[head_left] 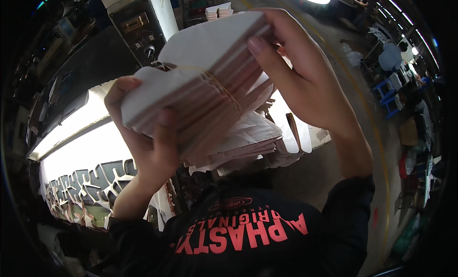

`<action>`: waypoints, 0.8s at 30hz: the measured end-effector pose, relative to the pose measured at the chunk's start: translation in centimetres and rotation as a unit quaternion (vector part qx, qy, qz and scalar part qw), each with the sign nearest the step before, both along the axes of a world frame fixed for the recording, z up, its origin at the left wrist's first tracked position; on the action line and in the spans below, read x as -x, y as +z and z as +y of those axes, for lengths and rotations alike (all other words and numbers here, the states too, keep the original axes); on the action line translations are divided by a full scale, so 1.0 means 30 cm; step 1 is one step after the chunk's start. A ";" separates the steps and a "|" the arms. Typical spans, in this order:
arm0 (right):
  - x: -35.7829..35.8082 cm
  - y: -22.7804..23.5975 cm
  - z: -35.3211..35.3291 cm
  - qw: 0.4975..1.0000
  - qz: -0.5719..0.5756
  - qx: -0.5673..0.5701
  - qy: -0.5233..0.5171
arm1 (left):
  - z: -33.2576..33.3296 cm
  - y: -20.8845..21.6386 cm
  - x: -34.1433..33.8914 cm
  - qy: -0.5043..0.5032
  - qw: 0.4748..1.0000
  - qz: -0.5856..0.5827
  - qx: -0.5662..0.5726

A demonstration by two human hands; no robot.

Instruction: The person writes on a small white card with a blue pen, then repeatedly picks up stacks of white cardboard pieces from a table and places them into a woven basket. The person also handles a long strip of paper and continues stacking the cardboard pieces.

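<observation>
Between my two hands is a thick bundle of cut white sheet pieces point(210, 41), lifted and tilted. Its top face is white and its layered edges look pinkish. A thin rubber band point(224, 91) runs around its middle. My left hand point(148, 138) is closed on the near left end, thumb along the layered side. At the far right end my right hand point(305, 81) grips the bundle, its thumb pressed on the edge and its fingers behind. Under the bundle lie more stacked white pieces point(253, 134), partly hidden by it.
To the left, a brightly lit surface holds leftover sheet with cut-out shapes point(90, 186). A dark machine point(136, 29) stands at the back left. Small stacked pieces point(219, 10) sit farther back. On the right are a yellow floor line point(355, 81), a blue stool point(389, 95) and a seated person point(391, 56).
</observation>
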State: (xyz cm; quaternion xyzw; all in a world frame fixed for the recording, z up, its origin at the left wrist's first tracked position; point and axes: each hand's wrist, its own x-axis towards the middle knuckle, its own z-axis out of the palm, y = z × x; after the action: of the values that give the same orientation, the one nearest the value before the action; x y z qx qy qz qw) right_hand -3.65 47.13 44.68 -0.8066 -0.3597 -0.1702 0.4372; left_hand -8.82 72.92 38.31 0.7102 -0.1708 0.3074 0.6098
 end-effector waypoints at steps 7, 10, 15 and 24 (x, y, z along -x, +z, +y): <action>-0.003 0.037 0.002 0.996 0.013 -0.055 0.066 | 0.097 -0.028 -0.004 0.094 0.980 -0.004 0.176; -0.022 0.035 -0.025 0.990 -0.045 -0.082 0.108 | 0.221 -0.029 0.007 0.195 0.973 -0.099 0.076; -0.027 0.013 -0.153 0.997 0.012 -0.043 0.061 | 0.319 -0.079 0.018 0.334 0.904 -0.239 -0.119; -0.059 -0.132 -0.278 0.988 0.106 0.099 -0.059 | 0.263 -0.069 -0.022 0.072 0.911 -0.015 0.406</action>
State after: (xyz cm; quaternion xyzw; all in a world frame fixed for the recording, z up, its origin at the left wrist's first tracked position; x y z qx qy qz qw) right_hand -1.87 38.80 40.71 -0.8790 -0.2786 -0.0729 0.3801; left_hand -8.18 80.81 36.23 0.4066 0.0109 0.4039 0.8194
